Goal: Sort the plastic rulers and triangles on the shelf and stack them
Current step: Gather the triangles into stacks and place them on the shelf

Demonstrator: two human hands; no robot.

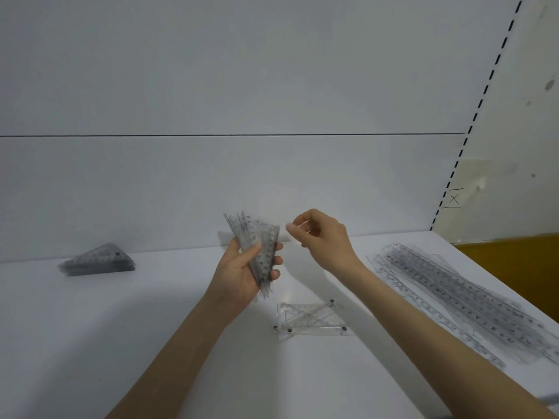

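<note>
The left hand [245, 269] grips a fanned bunch of clear plastic triangles [255, 237] above the white shelf [121, 328]. The right hand [322, 234], fingers curled, hovers just beside it. A grey triangle stack [96, 260] lies far left, loose clear triangles [311, 319] lie near, and long clear plastic rulers [453, 297] lie right.

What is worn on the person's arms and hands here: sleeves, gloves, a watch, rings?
Nothing shows. The left forearm and right forearm are bare to the picture's lower edge, no sleeve in view. The left hand and right hand are ungloved, with no ring, watch or bracelet visible.
</note>
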